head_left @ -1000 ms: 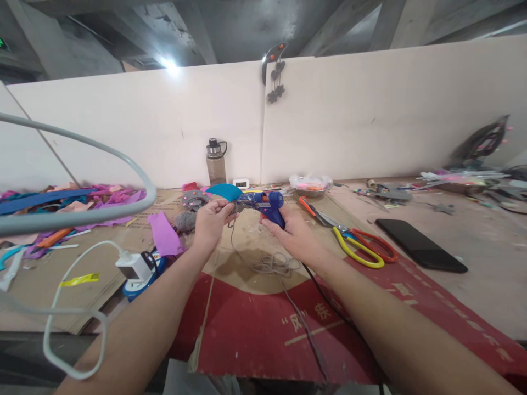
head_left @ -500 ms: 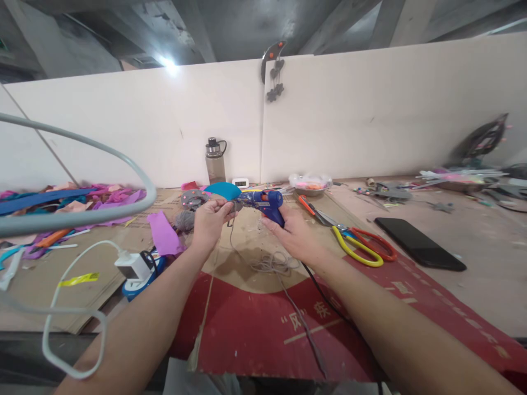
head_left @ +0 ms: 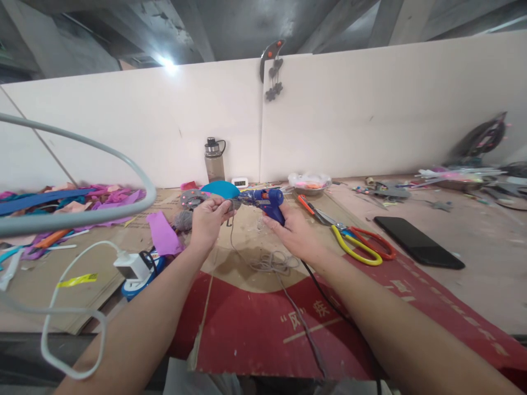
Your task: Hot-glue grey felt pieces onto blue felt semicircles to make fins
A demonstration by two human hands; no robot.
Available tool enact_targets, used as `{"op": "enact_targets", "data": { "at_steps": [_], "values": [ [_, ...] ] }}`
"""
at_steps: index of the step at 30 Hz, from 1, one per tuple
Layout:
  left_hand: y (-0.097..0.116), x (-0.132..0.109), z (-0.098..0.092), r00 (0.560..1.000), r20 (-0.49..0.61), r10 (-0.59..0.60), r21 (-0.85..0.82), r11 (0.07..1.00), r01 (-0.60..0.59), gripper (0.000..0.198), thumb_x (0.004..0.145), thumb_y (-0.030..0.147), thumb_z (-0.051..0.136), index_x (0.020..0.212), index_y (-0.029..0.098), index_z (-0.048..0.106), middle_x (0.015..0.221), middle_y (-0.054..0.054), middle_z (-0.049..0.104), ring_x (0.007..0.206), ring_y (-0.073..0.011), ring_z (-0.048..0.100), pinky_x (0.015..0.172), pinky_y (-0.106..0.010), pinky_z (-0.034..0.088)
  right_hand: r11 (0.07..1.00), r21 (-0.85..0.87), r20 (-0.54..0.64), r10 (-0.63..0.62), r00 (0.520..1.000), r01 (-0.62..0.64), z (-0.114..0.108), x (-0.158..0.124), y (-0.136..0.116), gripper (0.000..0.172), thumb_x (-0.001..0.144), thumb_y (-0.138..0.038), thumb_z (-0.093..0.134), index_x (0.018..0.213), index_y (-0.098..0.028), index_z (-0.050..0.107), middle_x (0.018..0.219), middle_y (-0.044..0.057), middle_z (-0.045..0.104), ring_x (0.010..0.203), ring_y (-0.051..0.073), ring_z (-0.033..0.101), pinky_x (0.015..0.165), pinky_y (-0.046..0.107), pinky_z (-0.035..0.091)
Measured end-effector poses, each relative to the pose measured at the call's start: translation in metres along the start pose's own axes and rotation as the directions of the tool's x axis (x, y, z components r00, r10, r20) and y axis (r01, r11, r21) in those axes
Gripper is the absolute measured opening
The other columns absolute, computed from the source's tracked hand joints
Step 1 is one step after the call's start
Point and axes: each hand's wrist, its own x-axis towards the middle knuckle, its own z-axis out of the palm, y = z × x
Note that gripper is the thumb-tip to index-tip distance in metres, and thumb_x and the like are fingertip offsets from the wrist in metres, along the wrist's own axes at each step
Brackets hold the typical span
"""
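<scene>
My right hand (head_left: pixel 297 229) is wrapped round the handle of a blue hot glue gun (head_left: pixel 269 207), its nozzle pointing left. Pinched in the fingers of my left hand (head_left: pixel 209 218) is a small grey piece (head_left: pixel 235 205), right at the nozzle; its exact shape is hard to make out. A thin grey cord (head_left: pixel 231 236) hangs from it down to a loose coil (head_left: pixel 272 262) on the cardboard (head_left: pixel 247 323). Behind my left hand lie a teal rounded piece (head_left: pixel 220 189), a grey piece with pink dots (head_left: pixel 190 198) and a grey ball of yarn (head_left: pixel 183 220).
Scissors with yellow and red handles (head_left: pixel 357 244), an orange cutter (head_left: pixel 305 204) and a black phone (head_left: pixel 418 241) lie to the right. A bottle (head_left: pixel 214 162) stands at the back. On the left are felt scraps (head_left: pixel 119 211), a plugged-in power strip (head_left: pixel 134 285) and a grey tube (head_left: pixel 102 148).
Almost nothing differs. The view has shifted very slightly; the grey piece stays at the glue gun's nozzle.
</scene>
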Motion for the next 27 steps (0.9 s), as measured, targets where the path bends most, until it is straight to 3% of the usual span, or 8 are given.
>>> {"op": "enact_targets", "data": {
  "at_steps": [13,21,27],
  "values": [
    [0.0010,-0.0005,0.0000,0.999,0.013,0.031,-0.001,1.000,-0.031,0.024,0.061,0.032,0.074,0.069,0.014,0.060,0.065,0.003,0.057,0.061,-0.0089,0.057,0.072,-0.027,0.054,1.000,-0.013,-0.027,-0.018,0.999,0.018,-0.0011,0.0003,0.0016,0.032,0.086,-0.030,0.049,0.115,-0.018,0.054,0.106,0.009,0.064,0.094,0.023,0.058,0.086,0.039,0.044],
    [0.0035,-0.0007,0.0000,0.999,-0.011,0.050,-0.018,0.999,-0.050,0.023,0.062,0.032,0.074,0.068,0.014,0.061,0.066,0.001,0.059,0.065,-0.0108,0.059,0.075,-0.031,0.055,0.999,0.009,-0.042,-0.037,0.998,0.037,-0.0025,0.0018,0.0015,0.031,0.085,-0.028,0.049,0.115,-0.019,0.055,0.113,0.009,0.062,0.102,0.023,0.057,0.090,0.040,0.042],
    [0.0056,-0.0021,0.0005,0.998,-0.019,0.055,-0.035,0.998,-0.055,0.023,0.062,0.031,0.074,0.069,0.014,0.059,0.068,0.001,0.059,0.068,-0.0119,0.061,0.074,-0.032,0.055,1.000,0.020,-0.045,-0.019,0.999,0.019,-0.0028,0.0014,0.0031,0.031,0.085,-0.029,0.048,0.114,-0.020,0.056,0.108,0.008,0.064,0.097,0.023,0.058,0.087,0.039,0.043]
  ]
}}
